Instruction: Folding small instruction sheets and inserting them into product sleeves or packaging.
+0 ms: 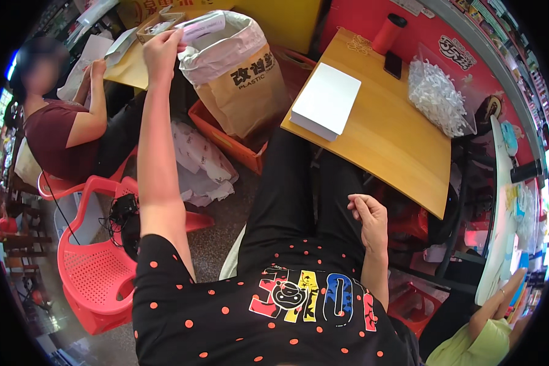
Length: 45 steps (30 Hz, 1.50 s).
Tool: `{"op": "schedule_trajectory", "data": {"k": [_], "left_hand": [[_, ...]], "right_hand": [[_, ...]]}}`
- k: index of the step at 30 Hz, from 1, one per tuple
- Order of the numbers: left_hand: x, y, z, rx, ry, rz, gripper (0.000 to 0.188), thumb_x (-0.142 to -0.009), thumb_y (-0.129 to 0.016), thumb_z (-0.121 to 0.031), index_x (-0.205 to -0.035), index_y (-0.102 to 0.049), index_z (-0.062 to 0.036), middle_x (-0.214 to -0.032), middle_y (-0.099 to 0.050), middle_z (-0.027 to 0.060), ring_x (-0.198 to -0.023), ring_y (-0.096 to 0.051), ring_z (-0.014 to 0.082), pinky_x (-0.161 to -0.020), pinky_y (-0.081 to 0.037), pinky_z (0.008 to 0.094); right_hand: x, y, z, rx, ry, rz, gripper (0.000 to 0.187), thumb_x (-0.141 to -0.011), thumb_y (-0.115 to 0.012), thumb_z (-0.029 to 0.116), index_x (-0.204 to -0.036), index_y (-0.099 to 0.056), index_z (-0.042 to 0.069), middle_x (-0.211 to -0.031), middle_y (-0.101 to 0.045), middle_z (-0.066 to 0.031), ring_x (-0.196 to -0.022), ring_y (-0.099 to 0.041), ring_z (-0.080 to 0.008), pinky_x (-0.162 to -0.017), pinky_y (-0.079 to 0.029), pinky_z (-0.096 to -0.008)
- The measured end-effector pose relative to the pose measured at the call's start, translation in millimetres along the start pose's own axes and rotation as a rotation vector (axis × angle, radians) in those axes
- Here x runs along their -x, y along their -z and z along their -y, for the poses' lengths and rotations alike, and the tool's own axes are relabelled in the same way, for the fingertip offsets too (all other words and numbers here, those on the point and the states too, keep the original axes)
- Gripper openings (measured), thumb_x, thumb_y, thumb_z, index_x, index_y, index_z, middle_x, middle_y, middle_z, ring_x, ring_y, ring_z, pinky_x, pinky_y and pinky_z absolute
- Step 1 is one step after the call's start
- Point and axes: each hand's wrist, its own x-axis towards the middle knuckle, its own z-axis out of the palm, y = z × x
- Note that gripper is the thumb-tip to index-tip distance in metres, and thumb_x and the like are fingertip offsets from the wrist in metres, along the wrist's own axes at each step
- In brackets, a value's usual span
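My left hand [163, 53] reaches far forward, its fingers closed on a flat, pale packet [204, 27] with print on it. The packet is over the mouth of a tall brown paper sack [250, 91] with a white rolled-open lining. The sack stands in an orange-red crate [216, 133]. My right hand [370, 221] is loosely curled above my right thigh, thumb against the fingers, with nothing visible in it. A neat white stack [327, 97], apparently paper sheets, lies on the wooden table [390, 137] in front of me.
On the table are a clear bag of white strips [439, 97], a dark phone [393, 64], a red cup [389, 34] and rubber bands [361, 44]. A red plastic chair [97, 268] stands left. One person [58, 131] sits far left; another [476, 341] is at lower right.
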Motion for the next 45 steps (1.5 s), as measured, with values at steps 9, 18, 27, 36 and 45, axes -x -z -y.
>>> {"op": "schedule_trajectory", "data": {"k": [9, 18, 27, 36, 45], "left_hand": [[109, -58, 20, -0.033, -0.180, 0.098, 0.043, -0.087, -0.065, -0.017, -0.122, -0.055, 0.0052, -0.116, -0.062, 0.0172, -0.108, -0.059, 0.0206, -0.089, -0.047, 0.0298], [337, -32, 18, 0.248, 0.426, 0.289, 0.019, -0.089, -0.058, -0.005, -0.104, -0.065, 0.0042, -0.095, -0.067, 0.0090, -0.083, -0.065, 0.0139, -0.077, -0.051, 0.0254], [400, 11, 21, 0.202, 0.620, 0.306, 0.019, -0.090, -0.057, -0.006, -0.105, -0.065, 0.0050, -0.097, -0.067, 0.0113, -0.085, -0.065, 0.0145, -0.077, -0.052, 0.0249], [362, -50, -44, 0.556, 0.746, 0.517, 0.021, -0.092, -0.055, -0.009, -0.106, -0.063, 0.0052, -0.099, -0.067, 0.0136, -0.087, -0.067, 0.0187, -0.080, -0.054, 0.0288], [303, -91, -53, 1.372, 1.125, 0.534, 0.055, -0.092, -0.047, -0.033, -0.131, -0.042, 0.0054, -0.124, -0.055, 0.0201, -0.113, -0.056, 0.0310, -0.095, -0.046, 0.0435]], "right_hand": [[3, -17, 28, 0.370, 0.213, -0.113, 0.012, -0.086, -0.061, 0.004, -0.095, -0.066, -0.002, -0.079, -0.065, -0.0060, -0.070, -0.059, -0.0081, -0.064, -0.045, -0.0209], [-121, -40, 40, 1.151, 1.031, -0.118, 0.033, -0.077, -0.067, 0.010, -0.108, -0.060, 0.000, -0.114, -0.061, -0.0131, -0.092, -0.060, -0.0279, -0.084, -0.045, -0.0351], [-152, -40, 28, 1.383, 1.289, 0.006, 0.015, -0.071, -0.057, 0.007, -0.086, -0.059, 0.005, -0.084, -0.058, -0.0053, -0.075, -0.058, -0.0197, -0.065, -0.042, -0.0307], [-144, -26, 32, 1.042, 1.141, -0.001, 0.019, -0.078, -0.061, 0.005, -0.097, -0.063, 0.000, -0.104, -0.064, -0.0133, -0.089, -0.063, -0.0255, -0.076, -0.050, -0.0343], [-37, 17, 65, 0.686, 1.254, 0.427, 0.031, -0.070, -0.065, 0.001, -0.101, -0.064, -0.002, -0.093, -0.063, -0.0140, -0.078, -0.064, -0.0270, -0.067, -0.053, -0.0325]]}}
